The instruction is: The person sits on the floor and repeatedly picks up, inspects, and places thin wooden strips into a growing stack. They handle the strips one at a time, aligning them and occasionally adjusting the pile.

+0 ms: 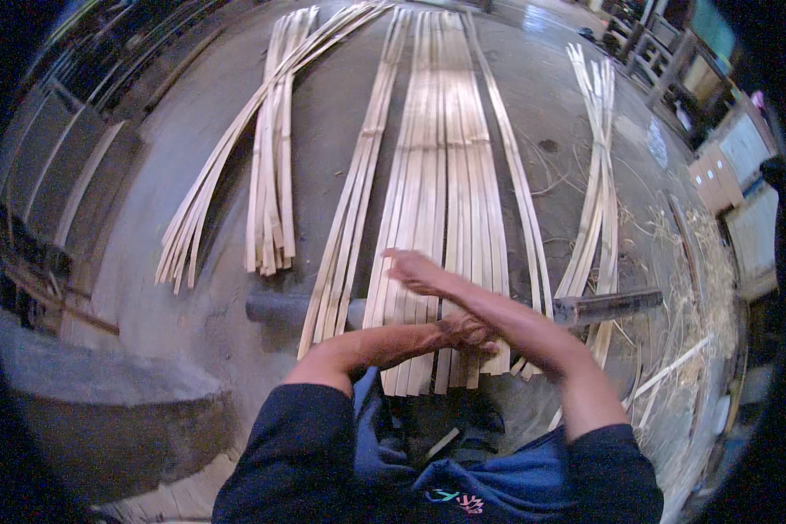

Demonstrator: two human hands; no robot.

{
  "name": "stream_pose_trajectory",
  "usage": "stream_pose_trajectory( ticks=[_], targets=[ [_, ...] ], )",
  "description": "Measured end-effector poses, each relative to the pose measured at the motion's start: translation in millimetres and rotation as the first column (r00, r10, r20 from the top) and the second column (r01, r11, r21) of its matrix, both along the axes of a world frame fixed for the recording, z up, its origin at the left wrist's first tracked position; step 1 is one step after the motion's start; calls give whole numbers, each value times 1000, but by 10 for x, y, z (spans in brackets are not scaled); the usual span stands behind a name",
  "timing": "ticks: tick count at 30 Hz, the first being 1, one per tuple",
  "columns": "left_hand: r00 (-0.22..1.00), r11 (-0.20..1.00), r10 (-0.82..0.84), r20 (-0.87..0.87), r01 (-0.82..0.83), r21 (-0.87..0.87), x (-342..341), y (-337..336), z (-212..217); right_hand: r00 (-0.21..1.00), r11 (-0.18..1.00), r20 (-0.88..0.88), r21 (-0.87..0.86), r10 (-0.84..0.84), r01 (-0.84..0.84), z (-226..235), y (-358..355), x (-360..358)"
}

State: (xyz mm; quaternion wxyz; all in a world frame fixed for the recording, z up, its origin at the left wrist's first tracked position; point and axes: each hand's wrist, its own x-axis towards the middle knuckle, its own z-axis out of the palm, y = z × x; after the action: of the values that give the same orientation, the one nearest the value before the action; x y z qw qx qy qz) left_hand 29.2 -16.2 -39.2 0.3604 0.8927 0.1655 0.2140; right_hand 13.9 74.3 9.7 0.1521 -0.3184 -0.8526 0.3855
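Observation:
A wide row of long, pale bamboo strips (pixel 445 183) lies side by side in front of me, with dark node bands across it. My forearms cross above its near end. My right hand (pixel 413 271) reaches left over the strips, blurred, its fingers stretched out with nothing seen in them. Under my right forearm, my left hand (pixel 473 335) is over the near part of the row. Its fingers are partly hidden and smeared, so I cannot tell whether they grip a strip. A narrower group of strips (pixel 358 183) lies just left of the row.
A dark round bar (pixel 301 308) lies crosswise beneath the near ends, and a wooden piece (pixel 610 306) is at the right. Crossed bundles of strips lie at the left (pixel 218 166) and right (pixel 599 166). Shavings (pixel 690 323) litter the right-hand floor. Boxes (pixel 716 179) stand farther right.

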Motion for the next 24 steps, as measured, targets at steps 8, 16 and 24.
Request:
stream_pose_trajectory(
  ticks=[8,16,24],
  targets=[
    [955,958,105,-279,-21,287,-56,5,250,948,956,163,-58,-275,287,-243,-149,-944],
    [937,962,97,-337,-2,272,-78,-13,361,839,803,-16,-300,-544,515,-143,-163,-955],
    [948,899,242,-209,-137,417,51,-49,28,332,333,-181,-806,-926,490,490,104,-981]
  ],
)
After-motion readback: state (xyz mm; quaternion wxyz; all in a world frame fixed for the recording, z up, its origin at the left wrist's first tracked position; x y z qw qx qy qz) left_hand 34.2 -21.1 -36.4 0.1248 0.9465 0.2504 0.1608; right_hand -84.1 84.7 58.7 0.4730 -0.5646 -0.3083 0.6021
